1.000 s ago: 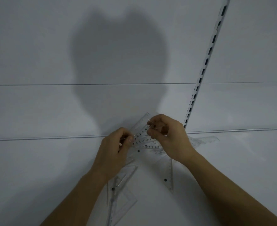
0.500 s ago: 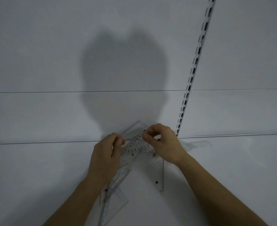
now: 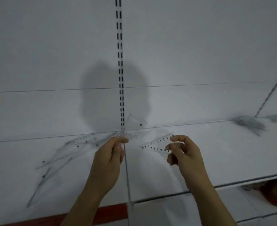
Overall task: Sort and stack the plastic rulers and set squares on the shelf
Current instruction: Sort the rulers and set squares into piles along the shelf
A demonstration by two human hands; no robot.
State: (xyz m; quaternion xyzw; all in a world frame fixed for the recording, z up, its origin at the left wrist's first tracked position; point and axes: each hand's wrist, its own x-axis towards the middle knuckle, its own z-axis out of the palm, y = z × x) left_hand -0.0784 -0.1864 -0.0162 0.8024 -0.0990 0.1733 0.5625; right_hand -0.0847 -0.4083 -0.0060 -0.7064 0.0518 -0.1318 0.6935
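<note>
Lifted apart since before: one set square (image 3: pixel 132 126) pinched in left hand (image 3: pixel 109 158), one (image 3: pixel 157 144) in right hand (image 3: pixel 186 154); perhaps three more (image 3: pixel 72 147) on shelf (image 3: pixel 216 152).

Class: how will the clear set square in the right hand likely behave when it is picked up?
The set square looks thin, so probably light and slightly bendy. The right hand pinches it by one end, and it keeps its shape. Smooth plastic may slip.

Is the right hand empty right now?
No, the right hand pinches a clear set square with printed numbers between thumb and fingers, above the white shelf.
</note>
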